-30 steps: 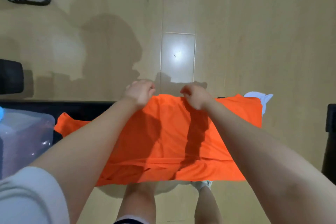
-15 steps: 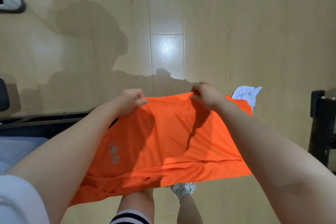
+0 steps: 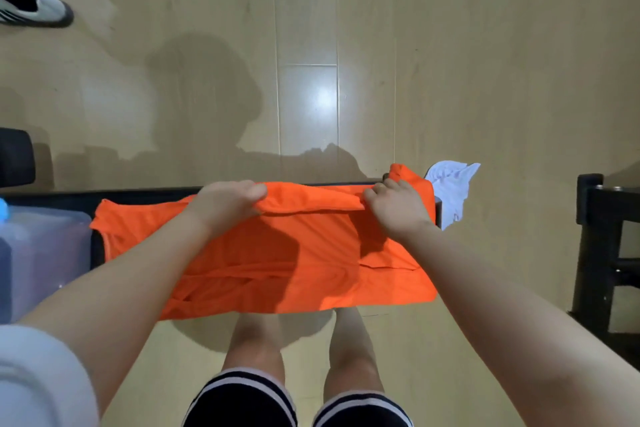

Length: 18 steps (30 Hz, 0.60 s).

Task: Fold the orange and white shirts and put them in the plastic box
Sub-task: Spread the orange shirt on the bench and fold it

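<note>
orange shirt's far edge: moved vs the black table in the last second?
Yes. Both hands, left hand and right hand, grip the orange shirt; its far edge was lifted off the black table and now lies along the table's far edge.

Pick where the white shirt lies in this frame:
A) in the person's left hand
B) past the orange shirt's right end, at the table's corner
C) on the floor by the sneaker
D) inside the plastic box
B: the white shirt shows beyond the right end of the orange shirt, beside the right hand.
</note>
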Each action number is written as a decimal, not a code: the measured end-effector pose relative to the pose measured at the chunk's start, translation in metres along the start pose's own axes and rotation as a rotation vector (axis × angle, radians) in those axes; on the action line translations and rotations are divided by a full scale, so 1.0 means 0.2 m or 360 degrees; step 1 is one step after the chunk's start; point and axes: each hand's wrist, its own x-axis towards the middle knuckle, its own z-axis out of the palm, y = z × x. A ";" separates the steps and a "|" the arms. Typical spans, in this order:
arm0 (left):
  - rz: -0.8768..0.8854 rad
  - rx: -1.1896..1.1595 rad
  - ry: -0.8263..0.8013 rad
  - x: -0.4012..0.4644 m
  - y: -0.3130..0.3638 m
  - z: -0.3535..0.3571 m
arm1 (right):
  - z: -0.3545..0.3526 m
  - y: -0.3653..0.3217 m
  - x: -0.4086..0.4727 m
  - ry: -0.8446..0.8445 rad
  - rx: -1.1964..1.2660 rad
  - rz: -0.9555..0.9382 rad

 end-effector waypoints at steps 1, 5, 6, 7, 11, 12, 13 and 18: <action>-0.0042 0.0032 -0.0056 -0.01 0.05 0.04 | 0.04 0.00 -0.04 0.0018 -0.0019 0.0024; -0.0377 0.0327 -0.0383 -0.08 0.26 0.21 | 0.22 -0.02 -0.16 -0.0097 0.0198 0.0019; -0.0499 0.0325 -0.0440 -0.10 0.31 0.26 | 0.24 -0.02 -0.19 -0.0095 0.0284 0.0050; -0.0618 0.0280 -0.0444 -0.12 0.36 0.29 | 0.26 -0.01 -0.22 -0.0068 0.0401 0.0091; -0.0539 -0.0089 0.0114 -0.05 0.59 0.36 | 0.30 0.13 -0.23 0.0345 0.0997 0.0467; -0.0400 -0.0166 0.0250 -0.01 0.64 0.36 | 0.32 0.19 -0.21 0.0483 0.1124 0.0573; -0.0257 -0.0190 0.0384 0.05 0.70 0.37 | 0.35 0.25 -0.18 0.0568 0.1219 0.0643; 0.0063 -0.0126 0.0613 0.35 0.87 0.37 | 0.43 0.47 -0.01 0.0244 0.1773 0.0484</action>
